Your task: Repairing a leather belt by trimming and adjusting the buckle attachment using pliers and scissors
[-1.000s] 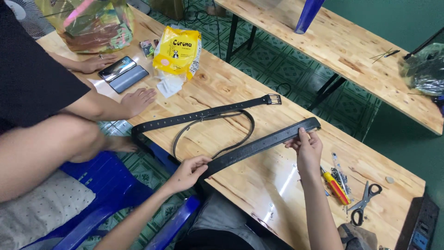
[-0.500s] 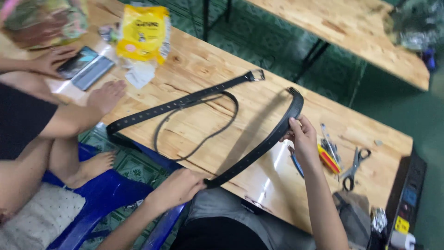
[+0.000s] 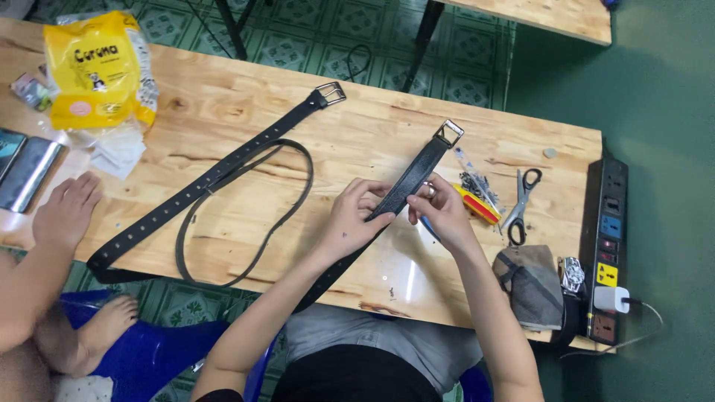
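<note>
**Two hands on one black belt, a second belt lying by**

The left hand [image 3: 356, 216] and the right hand [image 3: 439, 208] both pinch the same black belt [image 3: 408, 186], close together near the middle of its visible length. The left fingers are pressed around the strap from the near side; the right thumb and fingers close on it just past them, with a ring showing on one finger. This belt runs slantwise across the wooden table [image 3: 223, 112], its one metal buckle [image 3: 449, 133] lying toward the far edge and its other end dropping over the near edge by the person's lap.

A second black belt [image 3: 223, 171] with a row of punched holes lies flat to the left, one buckle at its far end; a thin dark cord [image 3: 287, 201] loops beside it.

To the right lie one pair of scissors [image 3: 521, 197], one red and yellow tool [image 3: 477, 205], one grey pouch [image 3: 532, 286] and one power strip [image 3: 609, 246]. One yellow bag [image 3: 93, 71] sits far left, where another person's hand [image 3: 67, 212] rests flat on the table
</note>
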